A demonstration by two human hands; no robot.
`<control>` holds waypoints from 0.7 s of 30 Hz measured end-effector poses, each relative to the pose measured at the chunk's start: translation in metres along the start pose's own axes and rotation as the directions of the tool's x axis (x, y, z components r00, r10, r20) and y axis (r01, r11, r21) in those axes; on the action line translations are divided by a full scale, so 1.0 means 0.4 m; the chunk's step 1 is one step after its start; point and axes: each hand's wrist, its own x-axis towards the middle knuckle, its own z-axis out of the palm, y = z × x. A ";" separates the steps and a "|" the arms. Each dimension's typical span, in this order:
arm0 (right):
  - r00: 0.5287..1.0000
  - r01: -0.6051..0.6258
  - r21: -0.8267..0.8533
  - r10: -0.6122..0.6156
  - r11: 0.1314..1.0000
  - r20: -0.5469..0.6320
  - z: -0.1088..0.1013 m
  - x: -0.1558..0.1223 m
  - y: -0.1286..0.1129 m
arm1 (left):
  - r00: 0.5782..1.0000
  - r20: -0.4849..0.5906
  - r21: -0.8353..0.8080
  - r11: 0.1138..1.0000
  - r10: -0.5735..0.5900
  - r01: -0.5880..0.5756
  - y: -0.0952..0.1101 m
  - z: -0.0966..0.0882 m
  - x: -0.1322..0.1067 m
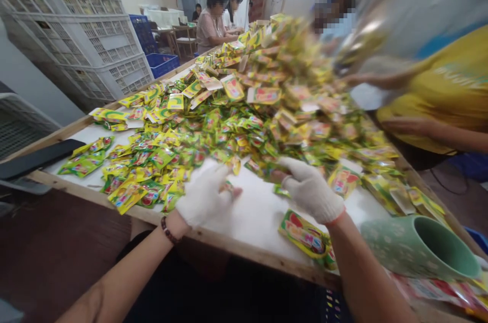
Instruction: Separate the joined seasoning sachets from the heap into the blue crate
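My left hand (208, 193), in a white knit glove with bare fingertips, hovers over the white tabletop (255, 211) beside a heap of small green and yellow candy packets (156, 160). Its thumb stands apart from the fingers; motion blurs the tips, and a small packet (233, 164) lies close to them. My right hand (310, 188), gloved the same way, reaches in from the right with thumb and fingers apart, near a green packet (281, 191). Below it a printed yellow candy box (303, 234) lies flat near the table's front edge. Neither hand visibly holds anything.
Yellow boxes (265, 94) are piled high across the table. A green cup (419, 247) lies on its side at right. A dark flat object (41, 158) rests at the left corner. White crates (87, 49) stand left. A person in yellow (442, 94) works at right; others sit behind.
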 end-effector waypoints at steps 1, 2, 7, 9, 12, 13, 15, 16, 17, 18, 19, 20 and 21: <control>0.998 -0.048 0.019 0.049 0.999 -0.035 -0.006 0.002 0.010 | 0.997 0.055 0.085 0.995 -0.046 0.042 0.009 0.003 -0.009; 0.995 -0.078 0.039 0.080 0.996 -0.058 -0.007 0.003 0.017 | 0.989 0.086 0.169 0.980 -0.116 0.101 0.017 0.006 -0.019; 0.992 -0.097 0.131 0.106 0.987 -0.064 0.047 0.008 0.005 | 0.946 0.089 0.373 0.891 -0.313 0.259 0.026 0.020 -0.054; 0.993 -0.109 0.164 0.116 0.980 -0.030 0.071 0.007 -0.010 | 0.966 0.083 0.350 0.915 -0.243 0.200 0.020 0.024 -0.064; 0.991 -0.133 0.217 0.125 0.967 0.050 0.088 0.006 -0.025 | 0.988 0.040 0.240 0.961 -0.152 0.138 0.011 0.026 -0.076; 0.989 -0.138 0.237 0.123 0.962 0.076 0.089 0.005 -0.026 | 0.990 0.022 0.191 0.973 -0.139 0.133 0.008 0.026 -0.080; 0.980 -0.157 0.283 0.115 0.946 0.161 0.085 0.004 -0.022 | 0.994 0.000 0.100 0.989 -0.112 0.111 0.002 0.024 -0.089; 0.972 -0.167 0.296 0.106 0.940 0.212 0.081 0.004 -0.019 | 0.996 -0.009 0.071 0.994 -0.088 0.089 -0.001 0.023 -0.092; 0.962 -0.169 0.296 0.091 0.940 0.259 0.078 0.004 -0.016 | 0.998 -0.014 0.055 0.997 -0.053 0.054 -0.003 0.023 -0.096; 0.951 -0.159 0.281 0.071 0.947 0.300 0.076 0.003 -0.014 | 1.000 -0.020 0.049 0.999 -0.011 0.012 -0.005 0.023 -0.098; 0.944 -0.137 0.256 0.047 0.957 0.328 0.076 0.003 -0.014 | 0.999 -0.025 0.049 0.998 0.032 -0.031 -0.005 0.024 -0.100; 0.942 -0.106 0.231 0.023 0.967 0.335 0.078 0.002 -0.016 | 0.997 -0.025 0.055 0.996 0.074 -0.073 -0.005 0.027 -0.101; 0.946 -0.074 0.205 0.004 0.976 0.324 0.081 0.002 -0.019 | 0.994 -0.023 0.066 0.992 0.109 -0.107 -0.004 0.030 -0.101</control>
